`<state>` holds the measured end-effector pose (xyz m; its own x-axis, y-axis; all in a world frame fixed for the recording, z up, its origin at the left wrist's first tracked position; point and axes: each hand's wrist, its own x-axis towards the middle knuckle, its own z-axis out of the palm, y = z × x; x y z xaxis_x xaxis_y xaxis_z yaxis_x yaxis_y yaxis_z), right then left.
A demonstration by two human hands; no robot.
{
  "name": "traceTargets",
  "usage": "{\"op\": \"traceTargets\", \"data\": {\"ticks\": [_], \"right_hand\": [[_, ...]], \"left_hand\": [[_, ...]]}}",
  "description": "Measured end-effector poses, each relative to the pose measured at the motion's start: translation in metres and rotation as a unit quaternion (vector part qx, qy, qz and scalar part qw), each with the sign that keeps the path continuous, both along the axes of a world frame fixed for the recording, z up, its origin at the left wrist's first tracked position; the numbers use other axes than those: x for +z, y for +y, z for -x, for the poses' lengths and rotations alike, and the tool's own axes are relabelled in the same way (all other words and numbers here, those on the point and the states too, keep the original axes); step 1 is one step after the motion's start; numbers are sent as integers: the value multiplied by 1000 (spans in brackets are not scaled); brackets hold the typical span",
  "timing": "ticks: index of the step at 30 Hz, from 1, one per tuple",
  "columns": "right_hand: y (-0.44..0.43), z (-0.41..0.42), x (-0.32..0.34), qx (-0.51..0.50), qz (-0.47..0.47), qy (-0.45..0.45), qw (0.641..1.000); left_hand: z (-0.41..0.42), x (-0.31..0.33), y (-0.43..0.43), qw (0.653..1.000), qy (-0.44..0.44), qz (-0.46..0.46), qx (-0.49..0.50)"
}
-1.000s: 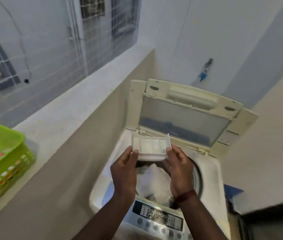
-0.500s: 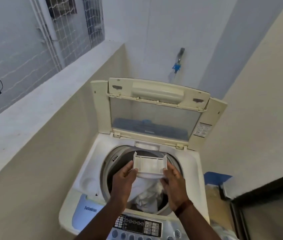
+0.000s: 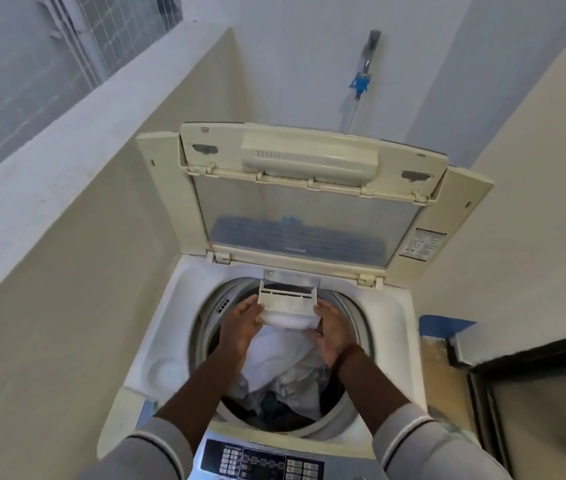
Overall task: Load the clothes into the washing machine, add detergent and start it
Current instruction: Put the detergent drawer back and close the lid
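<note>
Gripping opposite ends of boxy white plastic detergent drawer (image 3: 288, 303): left hand (image 3: 241, 327), right hand (image 3: 333, 329), above crumpled clothes (image 3: 281, 365).

Lid sticker (image 3: 425, 243), panel (image 3: 264, 462) print unreadable (blurred).

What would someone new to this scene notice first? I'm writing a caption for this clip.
Centre frame, the left hand and right hand hold a white detergent drawer over the open drum, just before its slot at the tub's rear rim. Below lie clothes in the washing machine; behind, the raised lid.
</note>
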<state>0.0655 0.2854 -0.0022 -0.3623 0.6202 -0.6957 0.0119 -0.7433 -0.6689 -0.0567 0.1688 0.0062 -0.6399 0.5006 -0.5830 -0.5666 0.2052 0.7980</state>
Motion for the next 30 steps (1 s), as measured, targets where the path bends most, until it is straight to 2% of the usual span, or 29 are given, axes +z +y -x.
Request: {"op": "traceTargets", "data": {"ticks": [9, 16, 30], "right_hand": [[25, 23, -5, -7, 21, -55, 998], [33, 31, -3, -19, 27, -84, 996], [38, 38, -15, -40, 11, -98, 994]], "left_hand": [[23, -23, 28, 999, -28, -3, 15], [32, -29, 38, 1000, -12, 11, 1], [39, -27, 43, 1000, 1, 5, -19]]}}
